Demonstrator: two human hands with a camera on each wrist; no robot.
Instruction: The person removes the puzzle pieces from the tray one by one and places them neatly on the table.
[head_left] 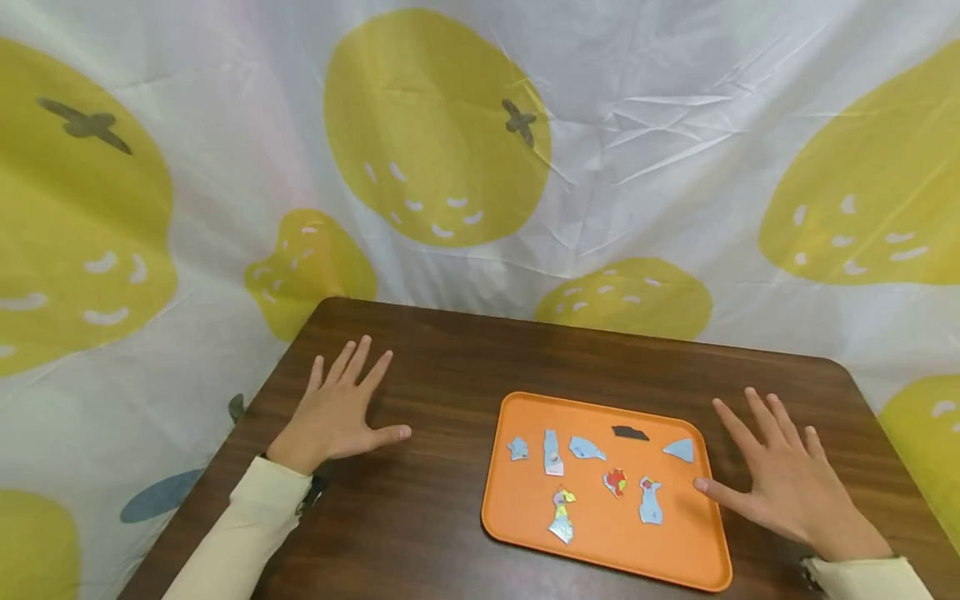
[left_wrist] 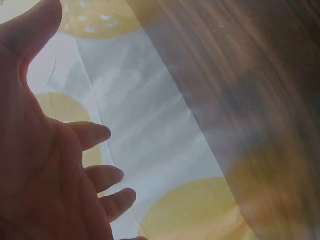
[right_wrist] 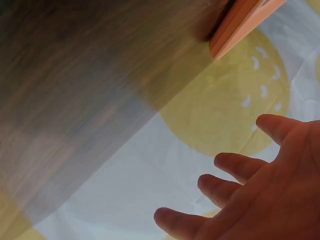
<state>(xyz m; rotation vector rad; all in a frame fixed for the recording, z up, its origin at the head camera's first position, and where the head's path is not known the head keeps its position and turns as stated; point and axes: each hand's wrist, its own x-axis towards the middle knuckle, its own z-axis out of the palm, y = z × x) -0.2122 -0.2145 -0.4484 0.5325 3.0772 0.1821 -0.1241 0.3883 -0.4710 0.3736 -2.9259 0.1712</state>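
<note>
Toward the right of the table lies an orange tray holding several flat, irregular pieces, mostly light blue with printed patterns. Along its far side are a pale blue piece, a black piece and a blue wedge. Nearer the front are a red-patterned piece, a bottle-shaped piece and a yellow-and-blue piece. My left hand, fingers spread, is left of the tray and holds nothing. My right hand is also spread and bare, its thumb overlapping the tray's right rim in the head view.
The dark brown wooden table has rounded far corners. A white cloth with large yellow fruit prints hangs behind it and along its left side.
</note>
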